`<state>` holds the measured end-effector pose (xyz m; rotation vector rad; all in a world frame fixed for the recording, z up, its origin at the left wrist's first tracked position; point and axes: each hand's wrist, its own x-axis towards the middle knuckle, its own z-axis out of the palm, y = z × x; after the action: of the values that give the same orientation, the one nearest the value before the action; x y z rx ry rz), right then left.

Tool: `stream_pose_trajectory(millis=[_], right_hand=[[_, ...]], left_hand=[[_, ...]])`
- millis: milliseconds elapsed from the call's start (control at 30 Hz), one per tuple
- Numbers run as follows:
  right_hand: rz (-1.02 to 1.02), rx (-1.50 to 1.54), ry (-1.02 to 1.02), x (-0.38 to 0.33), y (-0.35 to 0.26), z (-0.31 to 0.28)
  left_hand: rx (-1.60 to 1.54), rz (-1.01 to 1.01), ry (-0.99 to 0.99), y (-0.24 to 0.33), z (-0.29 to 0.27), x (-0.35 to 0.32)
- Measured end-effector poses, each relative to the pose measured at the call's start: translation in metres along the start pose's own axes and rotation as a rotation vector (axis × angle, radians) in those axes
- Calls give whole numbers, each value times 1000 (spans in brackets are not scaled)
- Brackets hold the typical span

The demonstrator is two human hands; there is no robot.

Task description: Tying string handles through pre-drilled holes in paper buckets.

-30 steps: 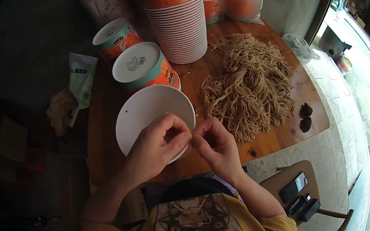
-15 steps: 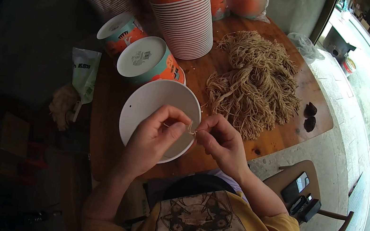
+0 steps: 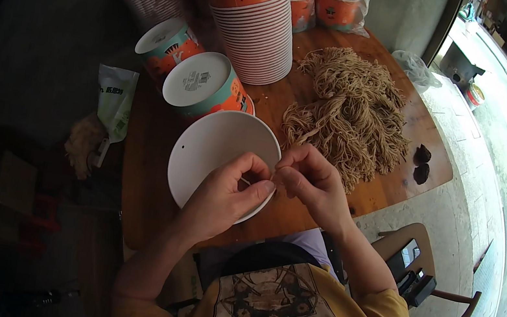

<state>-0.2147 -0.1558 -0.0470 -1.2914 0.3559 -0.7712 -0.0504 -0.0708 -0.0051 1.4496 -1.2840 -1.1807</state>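
My left hand (image 3: 228,197) is closed in a pinch over the right side of a white paper tub (image 3: 207,142) standing open on the table. My right hand (image 3: 316,184) pinches just beside it, the two sets of fingertips almost touching. A short bit of thin tan cord runs between them, mostly covered by the fingers. Beyond my right hand lies a big tangled heap of similar tan cord (image 3: 358,118). Small dark specks mark the inner wall of the tub.
Upside-down orange and teal tubs (image 3: 202,82) stand behind the open one, beside a tall nested stack (image 3: 254,40). Two dark lumps (image 3: 422,164) lie near the right edge of the wooden table (image 3: 430,185). A chair (image 3: 414,248) at right holds a phone (image 3: 410,253).
Both hands have shifted slightly right, and the fingertips have drawn closer. The cord loop that showed between them is now mostly hidden.
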Motion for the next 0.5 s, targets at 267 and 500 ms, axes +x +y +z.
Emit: stream_pose_trajectory(millis=[267,500], right_hand=[[23,-51,21,-5,-2,-7],[64,-35,27,-6,-12,-7]], left_hand=[[-40,-27,19,1,-5,0],[-229,-87,-29,5,-11,3]])
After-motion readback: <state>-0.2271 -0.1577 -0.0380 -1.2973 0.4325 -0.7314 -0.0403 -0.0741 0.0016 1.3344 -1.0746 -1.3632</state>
